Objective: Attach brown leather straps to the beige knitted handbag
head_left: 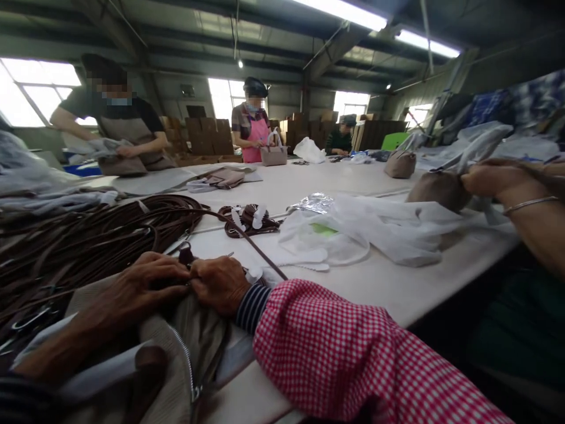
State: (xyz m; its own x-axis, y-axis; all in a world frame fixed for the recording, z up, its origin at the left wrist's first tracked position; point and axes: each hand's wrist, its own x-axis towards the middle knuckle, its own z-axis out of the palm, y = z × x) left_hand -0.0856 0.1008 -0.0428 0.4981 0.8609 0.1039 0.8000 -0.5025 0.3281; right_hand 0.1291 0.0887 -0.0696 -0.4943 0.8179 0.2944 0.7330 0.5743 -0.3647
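A taupe fabric bag [170,341] with a silver zipper [188,359] lies in front of me at the table's near edge. My left hand [148,285] rests over its upper edge, fingers bent and gripping the fabric. Right beside it, my right hand [220,285] is closed in a pinch on the same edge, knuckles up. Between the hands a small dark brown tab [186,254] with a metal ring sticks up. The fingertips meet there and hide what exactly they pinch. A thin pointed tip shows just above my right hand; its kind is unclear.
A big heap of brown straps [101,235] lies at left. Ahead are a smaller strap bundle [249,221], clear plastic bags [388,229] and crumpled foil [315,203]. At right, a co-worker's hands [498,176] handle a taupe bag [436,189]. More people stand across the table.
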